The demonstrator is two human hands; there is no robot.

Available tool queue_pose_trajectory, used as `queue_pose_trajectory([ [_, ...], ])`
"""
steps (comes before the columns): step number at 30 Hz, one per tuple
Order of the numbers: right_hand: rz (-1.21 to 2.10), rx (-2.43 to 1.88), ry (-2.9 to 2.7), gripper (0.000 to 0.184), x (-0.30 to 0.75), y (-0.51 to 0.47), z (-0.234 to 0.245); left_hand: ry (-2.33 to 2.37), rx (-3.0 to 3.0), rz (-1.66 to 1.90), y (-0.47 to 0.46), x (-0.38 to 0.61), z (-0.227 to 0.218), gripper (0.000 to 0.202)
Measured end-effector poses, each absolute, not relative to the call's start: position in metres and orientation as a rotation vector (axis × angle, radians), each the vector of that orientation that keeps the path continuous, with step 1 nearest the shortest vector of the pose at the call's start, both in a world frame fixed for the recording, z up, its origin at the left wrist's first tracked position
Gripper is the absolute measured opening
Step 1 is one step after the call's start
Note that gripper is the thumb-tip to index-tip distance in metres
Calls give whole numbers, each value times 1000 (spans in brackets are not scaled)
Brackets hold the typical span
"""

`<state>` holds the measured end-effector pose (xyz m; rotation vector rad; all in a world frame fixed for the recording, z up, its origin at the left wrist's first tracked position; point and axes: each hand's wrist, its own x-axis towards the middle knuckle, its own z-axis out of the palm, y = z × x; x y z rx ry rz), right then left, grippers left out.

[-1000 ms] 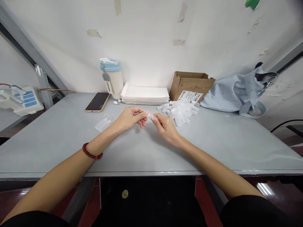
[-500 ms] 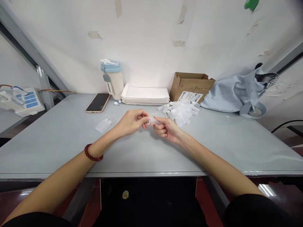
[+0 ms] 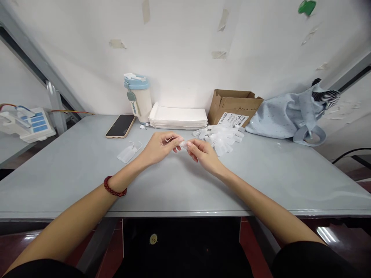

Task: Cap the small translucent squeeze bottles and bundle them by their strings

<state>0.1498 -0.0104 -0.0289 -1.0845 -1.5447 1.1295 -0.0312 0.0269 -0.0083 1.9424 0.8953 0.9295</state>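
Head view: the left hand [image 3: 159,148] and the right hand [image 3: 205,155] meet above the middle of the worktop [image 3: 179,187], each closed in a pinch, thumb against forefinger, on a small translucent piece [image 3: 184,144] held between them. The fingers cover much of that piece, so its full shape cannot be made out. A thin white cord [image 3: 171,138] arches over the fingers of the left hand, whose other fingers curl loosely; those of the right hand are bent inward below its pinch. A dark red beaded bracelet [image 3: 115,187] circles the left wrist. Just beyond the right hand lies a heap of translucent pouches [image 3: 224,139], overlapping one another in front of an open cardboard box [image 3: 235,103] with a printed white label. To the left of the left hand, apart from the heap, a single pouch [image 3: 126,154] lies flat, its string looping from its upper end. Farther back, a stack of white envelopes [image 3: 179,118] sits against the wall beside the box. Left of the stack stands an upright cream cup [image 3: 142,101] with a light blue lid, and a phone [image 3: 121,126] lies screen up near its base. At the right, a pale blue cloth bag [image 3: 278,116] slumps against the wall, its strap resting on the worktop. Beyond the left edge is a white power strip [image 3: 37,123] with blue panels.
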Motion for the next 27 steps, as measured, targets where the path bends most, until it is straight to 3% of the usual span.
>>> queue_pose_trajectory([
  [5, 995, -1121, -1648, 32, 150, -12, -29, 901, 1856, 930, 31, -33, -9, 35],
  [13, 914, -1145, -1626, 33, 150, -10, -32, 941, 1899, 827, 27, -32, -2, 26],
  [23, 1561, -1077, -1262, 48, 151, -11, -22, 885, 2000, 863, 23, -29, -10, 23],
  [27, 1403, -1147, -1367, 47, 156, -6, -24, 921, 2020, 882, 28, -27, -11, 25],
])
